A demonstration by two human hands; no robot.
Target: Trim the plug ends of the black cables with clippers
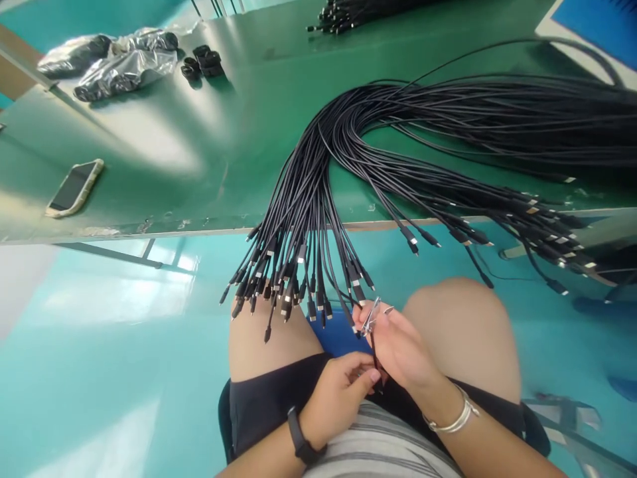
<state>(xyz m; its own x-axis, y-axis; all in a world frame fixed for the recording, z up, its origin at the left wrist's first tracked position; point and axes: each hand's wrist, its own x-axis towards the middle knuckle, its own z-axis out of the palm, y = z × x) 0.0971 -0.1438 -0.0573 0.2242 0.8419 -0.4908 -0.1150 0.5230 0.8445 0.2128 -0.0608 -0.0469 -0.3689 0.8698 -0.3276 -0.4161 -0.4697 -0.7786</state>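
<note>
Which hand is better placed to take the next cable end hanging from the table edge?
Probably the right hand: it is raised near the hanging cable ends, holding a small metal piece. The left hand sits lower, pinching a thin cable.

1 phone, 2 plastic bags

This looks like a factory work room. A long green table holds a huge bunch of black cables at 1 o'clock, with bagged parts at 10 o'clock.
</note>
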